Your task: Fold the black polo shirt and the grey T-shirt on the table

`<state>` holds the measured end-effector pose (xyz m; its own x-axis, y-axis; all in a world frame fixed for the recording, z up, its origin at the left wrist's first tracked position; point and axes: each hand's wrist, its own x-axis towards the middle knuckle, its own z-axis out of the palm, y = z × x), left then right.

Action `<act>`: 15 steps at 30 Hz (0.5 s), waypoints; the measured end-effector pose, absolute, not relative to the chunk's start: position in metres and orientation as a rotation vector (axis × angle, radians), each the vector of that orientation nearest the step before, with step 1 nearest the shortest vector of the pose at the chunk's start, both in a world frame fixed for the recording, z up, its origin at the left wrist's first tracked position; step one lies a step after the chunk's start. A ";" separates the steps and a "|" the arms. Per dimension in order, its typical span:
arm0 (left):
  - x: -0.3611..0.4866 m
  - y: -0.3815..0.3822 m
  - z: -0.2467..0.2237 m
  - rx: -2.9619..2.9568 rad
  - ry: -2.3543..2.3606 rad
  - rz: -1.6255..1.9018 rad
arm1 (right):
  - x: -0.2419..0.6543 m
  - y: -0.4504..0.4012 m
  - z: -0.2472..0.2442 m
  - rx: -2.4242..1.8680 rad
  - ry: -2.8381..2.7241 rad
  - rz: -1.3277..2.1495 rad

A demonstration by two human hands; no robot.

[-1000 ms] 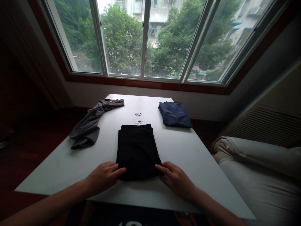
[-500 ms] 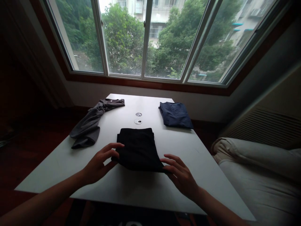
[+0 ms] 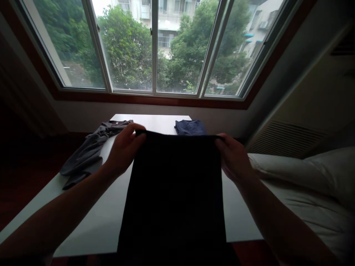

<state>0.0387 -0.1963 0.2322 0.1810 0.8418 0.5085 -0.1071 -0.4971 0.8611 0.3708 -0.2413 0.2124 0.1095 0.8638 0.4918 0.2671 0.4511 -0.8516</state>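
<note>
I hold both forearms out in front of me, rising from the lower corners and slanting inward, with my hands well apart at nearly the same height. My left hand (image 3: 124, 148) pinches the upper left corner of a black cloth (image 3: 177, 195), thumb laid along the near side and fingers curled behind the edge. My right hand (image 3: 235, 157) pinches the opposite corner the same way, its fingers mostly hidden by the fabric. The cloth hangs between them in front of me, over the near part of the white table (image 3: 94, 218), its top edge nearly straight with a slight dip. The panel is dark and flat, widening downward, too dark for me to make out any weave; its lower end is lost in shadow. Beyond my left wrist a soft grey garment (image 3: 83, 157) lies in loose, rumpled folds along the smooth tabletop's edge. Past the cloth's top edge sits a navy garment (image 3: 190, 127), folded into a compact block and partly covered from view. To my right are pale, creased cushions (image 3: 294, 173), below a slatted panel (image 3: 288, 138).
</note>
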 end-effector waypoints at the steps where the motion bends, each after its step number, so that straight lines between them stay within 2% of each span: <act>1: 0.056 -0.172 0.234 1.599 0.687 1.441 | 0.378 -0.221 0.222 -1.071 -1.408 0.624; 5: 0.127 -0.070 0.258 1.552 0.656 1.507 | 0.419 -0.142 0.273 -1.154 -1.395 0.578; 10: 0.191 0.028 0.305 1.692 0.666 1.788 | 0.475 -0.066 0.344 -1.101 -1.495 0.143; 12: 0.208 0.052 0.302 1.760 0.731 1.839 | 0.498 -0.041 0.350 -1.152 -1.511 -0.047; 15: 0.229 0.069 0.261 1.904 0.942 1.743 | 0.527 -0.020 0.317 -1.421 -1.509 -0.280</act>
<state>0.2294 0.0686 0.2614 -0.0002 0.7002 0.7139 0.2131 -0.6975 0.6841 0.5271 -0.0199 0.3171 0.1941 0.6178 0.7620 0.8503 0.2814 -0.4447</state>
